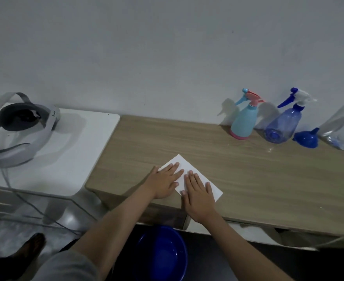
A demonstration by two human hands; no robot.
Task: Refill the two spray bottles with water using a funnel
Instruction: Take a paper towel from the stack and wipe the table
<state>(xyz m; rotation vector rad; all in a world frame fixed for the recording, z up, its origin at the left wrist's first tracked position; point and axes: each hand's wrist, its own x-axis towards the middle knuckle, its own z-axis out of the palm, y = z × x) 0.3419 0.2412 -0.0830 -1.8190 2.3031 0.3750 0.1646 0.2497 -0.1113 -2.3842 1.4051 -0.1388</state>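
Left hand (pixel 164 182) and right hand (pixel 198 196) flat, fingers spread, pressing white paper (pixel 189 173) near front edge of wooden table (pixel 248 179). At 2 o'clock by wall: light-blue spray bottle (pixel 245 120), clear-blue spray bottle (pixel 282 122), blue funnel (pixel 307 138) inverted. Bare tabletop between.

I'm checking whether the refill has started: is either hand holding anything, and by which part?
Nothing is held: left hand and right hand lie flat on the white paper.

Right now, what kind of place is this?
Probably a plain room at home or a small workroom: a wooden table against a bare wall, a headset on a white side table, a blue basin underneath.
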